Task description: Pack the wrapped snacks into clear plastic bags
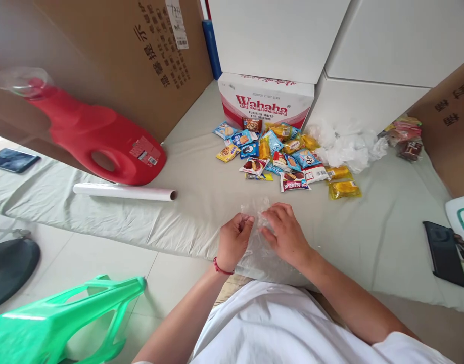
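In front of my lap, a crumpled clear plastic bag (263, 205) is stretched between my two hands. My left hand (235, 241), with a red cord at its wrist, is closed, pinching the bag's left side between thumb and fingers. Opposite it, my right hand (287, 235) has curled fingers on the bag's right side, the thumb a little lower. The bag's lower part is hard to tell from the pale sheet. Beyond my hands lies a pile of small wrapped snacks (272, 146), with yellow packets (344, 189) at its right end.
Behind the snacks stands a Wahaba-style printed carton (266, 101). White plastic bags (349, 146) lie to its right. A red jug (106, 131) and white roll (126, 192) are leftward. A black phone (442, 253) lies right; a green stool (73, 318) is on the floor.
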`<action>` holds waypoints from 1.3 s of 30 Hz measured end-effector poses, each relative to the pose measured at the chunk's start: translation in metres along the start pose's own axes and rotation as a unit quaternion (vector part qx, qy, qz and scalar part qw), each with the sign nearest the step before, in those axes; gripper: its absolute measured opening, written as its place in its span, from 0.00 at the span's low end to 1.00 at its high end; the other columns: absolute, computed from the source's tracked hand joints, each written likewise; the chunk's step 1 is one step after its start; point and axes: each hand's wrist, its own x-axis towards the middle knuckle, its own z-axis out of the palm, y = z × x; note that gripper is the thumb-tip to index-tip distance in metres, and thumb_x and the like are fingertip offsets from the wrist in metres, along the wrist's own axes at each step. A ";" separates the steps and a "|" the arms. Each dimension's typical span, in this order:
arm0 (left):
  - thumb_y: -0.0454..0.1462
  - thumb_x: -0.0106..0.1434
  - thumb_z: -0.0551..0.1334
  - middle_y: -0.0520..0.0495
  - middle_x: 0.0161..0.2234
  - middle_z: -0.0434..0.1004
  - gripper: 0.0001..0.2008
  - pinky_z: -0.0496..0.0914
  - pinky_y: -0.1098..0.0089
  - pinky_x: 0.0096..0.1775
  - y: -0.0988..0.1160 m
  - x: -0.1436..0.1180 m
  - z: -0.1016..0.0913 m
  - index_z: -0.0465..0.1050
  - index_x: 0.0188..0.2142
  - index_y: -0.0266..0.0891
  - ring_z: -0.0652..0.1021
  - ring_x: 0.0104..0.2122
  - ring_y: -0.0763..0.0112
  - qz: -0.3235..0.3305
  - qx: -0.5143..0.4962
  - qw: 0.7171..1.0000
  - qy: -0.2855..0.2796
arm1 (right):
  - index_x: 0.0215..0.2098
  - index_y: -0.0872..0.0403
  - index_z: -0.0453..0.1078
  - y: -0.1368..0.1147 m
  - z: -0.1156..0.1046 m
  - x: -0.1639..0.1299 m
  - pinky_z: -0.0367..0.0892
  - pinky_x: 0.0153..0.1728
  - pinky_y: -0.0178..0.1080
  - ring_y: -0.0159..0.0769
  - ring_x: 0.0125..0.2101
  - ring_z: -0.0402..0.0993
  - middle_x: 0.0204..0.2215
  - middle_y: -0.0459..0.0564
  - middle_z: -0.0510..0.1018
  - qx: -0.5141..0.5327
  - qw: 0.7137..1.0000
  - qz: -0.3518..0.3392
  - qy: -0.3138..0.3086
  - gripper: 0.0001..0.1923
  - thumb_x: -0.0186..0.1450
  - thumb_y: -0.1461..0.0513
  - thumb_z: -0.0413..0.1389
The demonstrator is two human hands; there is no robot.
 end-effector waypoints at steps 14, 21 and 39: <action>0.43 0.58 0.65 0.45 0.38 0.74 0.16 0.71 0.61 0.42 -0.026 0.050 -0.034 0.69 0.44 0.39 0.75 0.36 0.62 -0.006 0.128 0.964 0.233 | 0.34 0.49 0.70 0.097 0.000 0.014 0.66 0.23 0.38 0.38 0.18 0.72 0.19 0.44 0.73 0.177 0.929 0.309 0.097 0.14 0.66 0.49 0.53; 0.36 0.70 0.56 0.40 0.44 0.81 0.11 0.65 0.55 0.55 0.007 0.006 -0.007 0.76 0.46 0.40 0.76 0.52 0.55 0.296 0.328 0.892 0.096 | 0.35 0.49 0.72 0.094 0.007 0.012 0.66 0.29 0.38 0.37 0.20 0.72 0.19 0.42 0.73 0.136 0.944 0.287 0.088 0.15 0.68 0.50 0.50; 0.46 0.75 0.49 0.34 0.71 0.56 0.29 0.45 0.40 0.69 -0.042 0.023 0.005 0.59 0.70 0.37 0.61 0.70 0.50 0.219 0.428 0.877 -0.013 | 0.43 0.52 0.75 0.106 -0.035 -0.007 0.68 0.39 0.41 0.42 0.37 0.73 0.39 0.53 0.79 -0.181 0.948 0.173 0.195 0.12 0.71 0.58 0.50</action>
